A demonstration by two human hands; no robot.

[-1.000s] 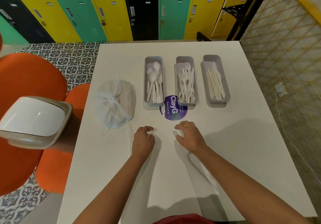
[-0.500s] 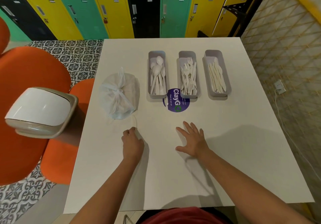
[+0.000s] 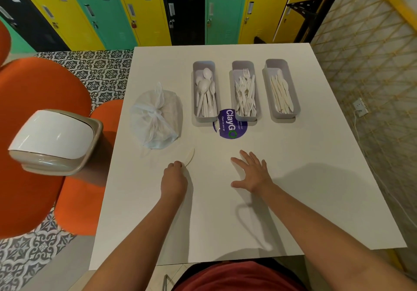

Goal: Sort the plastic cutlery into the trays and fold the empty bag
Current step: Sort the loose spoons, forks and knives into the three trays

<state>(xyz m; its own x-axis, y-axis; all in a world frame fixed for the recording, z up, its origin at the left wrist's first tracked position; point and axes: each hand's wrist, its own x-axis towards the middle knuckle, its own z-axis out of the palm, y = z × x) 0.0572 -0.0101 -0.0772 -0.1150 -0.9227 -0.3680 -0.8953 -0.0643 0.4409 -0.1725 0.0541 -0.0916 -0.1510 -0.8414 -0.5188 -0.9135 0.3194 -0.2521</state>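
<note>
Three grey trays stand in a row at the far middle of the white table (image 3: 316, 178): the left tray (image 3: 194, 92) holds spoons, the middle tray (image 3: 243, 64) forks, the right tray (image 3: 277, 63) cream knives. A clear empty bag (image 3: 190, 155) lies almost invisible on the table before me; only a pale lifted edge shows. My left hand (image 3: 174, 175) is curled and pinches that edge. My right hand (image 3: 252, 172) lies flat with fingers spread, pressing on the table surface.
A tied white plastic bag (image 3: 155, 117) with contents sits left of the trays. A purple round sticker (image 3: 230, 127) lies under the tray fronts. A white-lidded bin (image 3: 54, 141) and orange chairs (image 3: 33, 101) stand at the table's left edge.
My left hand moved left and away with the bag's edge pinched. My right hand opened from curled to flat. The camera view rose and pulled back.
</note>
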